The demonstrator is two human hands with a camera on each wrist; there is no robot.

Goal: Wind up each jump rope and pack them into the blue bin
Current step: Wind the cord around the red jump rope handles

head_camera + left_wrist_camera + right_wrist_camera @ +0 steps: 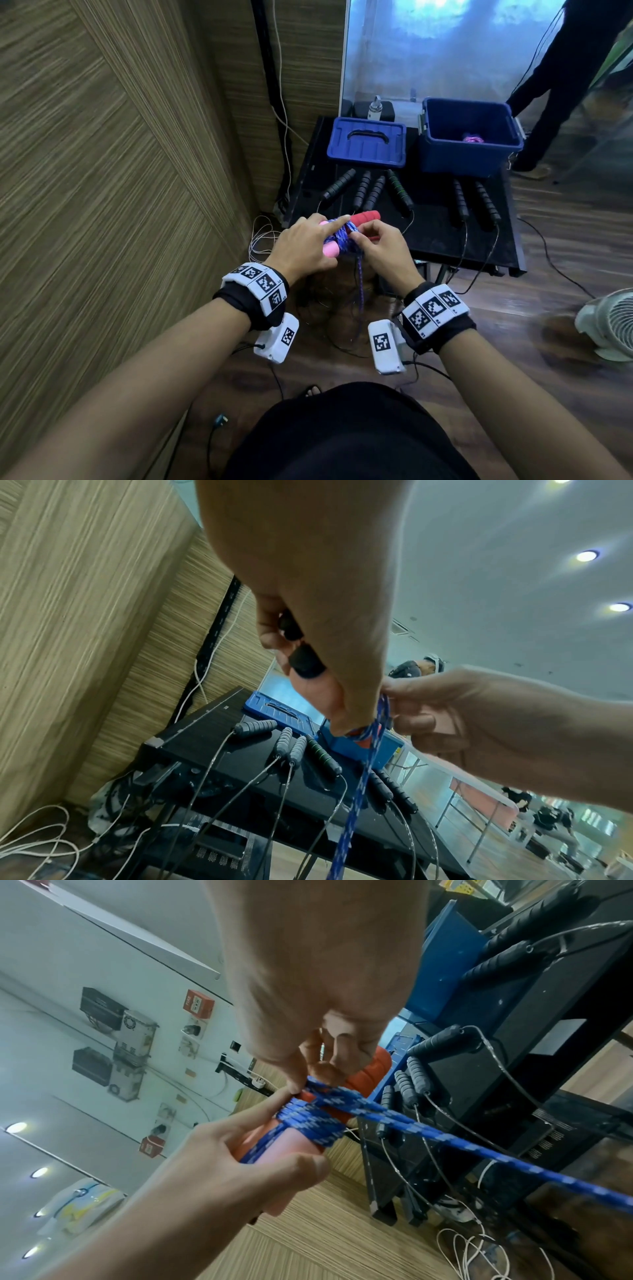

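My left hand (pixel 305 241) grips the pink and red handles (pixel 366 217) of a jump rope, its forefinger lying straight across the blue speckled rope (pixel 318 1118) wound round them. My right hand (pixel 376 245) pinches the rope at the wraps; the loose tail (pixel 360 284) hangs down between my wrists. In the right wrist view the tail (pixel 479 1148) runs off taut to the lower right. The open blue bin (pixel 469 137) stands at the table's back right with a pink rope bundle (pixel 473 138) inside. Several black-handled ropes (pixel 370 190) lie on the black table (pixel 435 236).
The blue bin lid (pixel 365 142) lies left of the bin. A wood-panelled wall (pixel 102 154) is close on my left, with white cables (pixel 262 240) on the floor by it. A white fan (pixel 613 325) sits on the floor at right, and a person's legs (pixel 561 85) stand behind the bin.
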